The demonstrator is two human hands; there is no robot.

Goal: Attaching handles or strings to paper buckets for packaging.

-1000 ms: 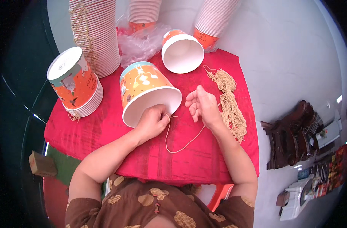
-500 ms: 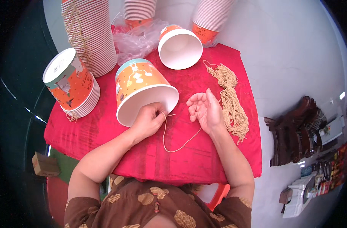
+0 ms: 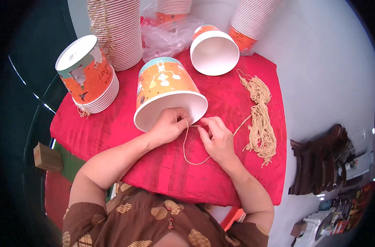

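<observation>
Head cam looking straight down: paper bucket (image 3: 167,92) lies on its side on the red-covered desk (image 3: 113,131), open mouth facing me, base pointing away, so its long axis runs roughly front-to-back w/ a slight lean to my left. My left hand (image 3: 167,127) sits right at the near rim, fingers curled closed and pinching one end of the tan string (image 3: 186,144) against the rim edge. Right hand (image 3: 216,138) is just beside it, a bit nearer to me and to the right, fingertips pinched shut on the same string. So both hands are gripping string, left one is the closer to the bucket. Between them the string droops in a loop toward me, and a longer tail runs off to the right toward the bundle of cut strings (image 3: 261,119).

Room-wise: bare red cloth in front of the hands and to my left of the bucket. Right side has the bundle near but not touching my hand. Behind the bucket it's tighter: second bucket on its side (image 3: 214,51), crinkly plastic bag (image 3: 167,37), tall stacks (image 3: 117,33) at the back, plus an upside-down stack (image 3: 89,80) at left. Desk edge is close to my forearms, esp. on the right.
</observation>
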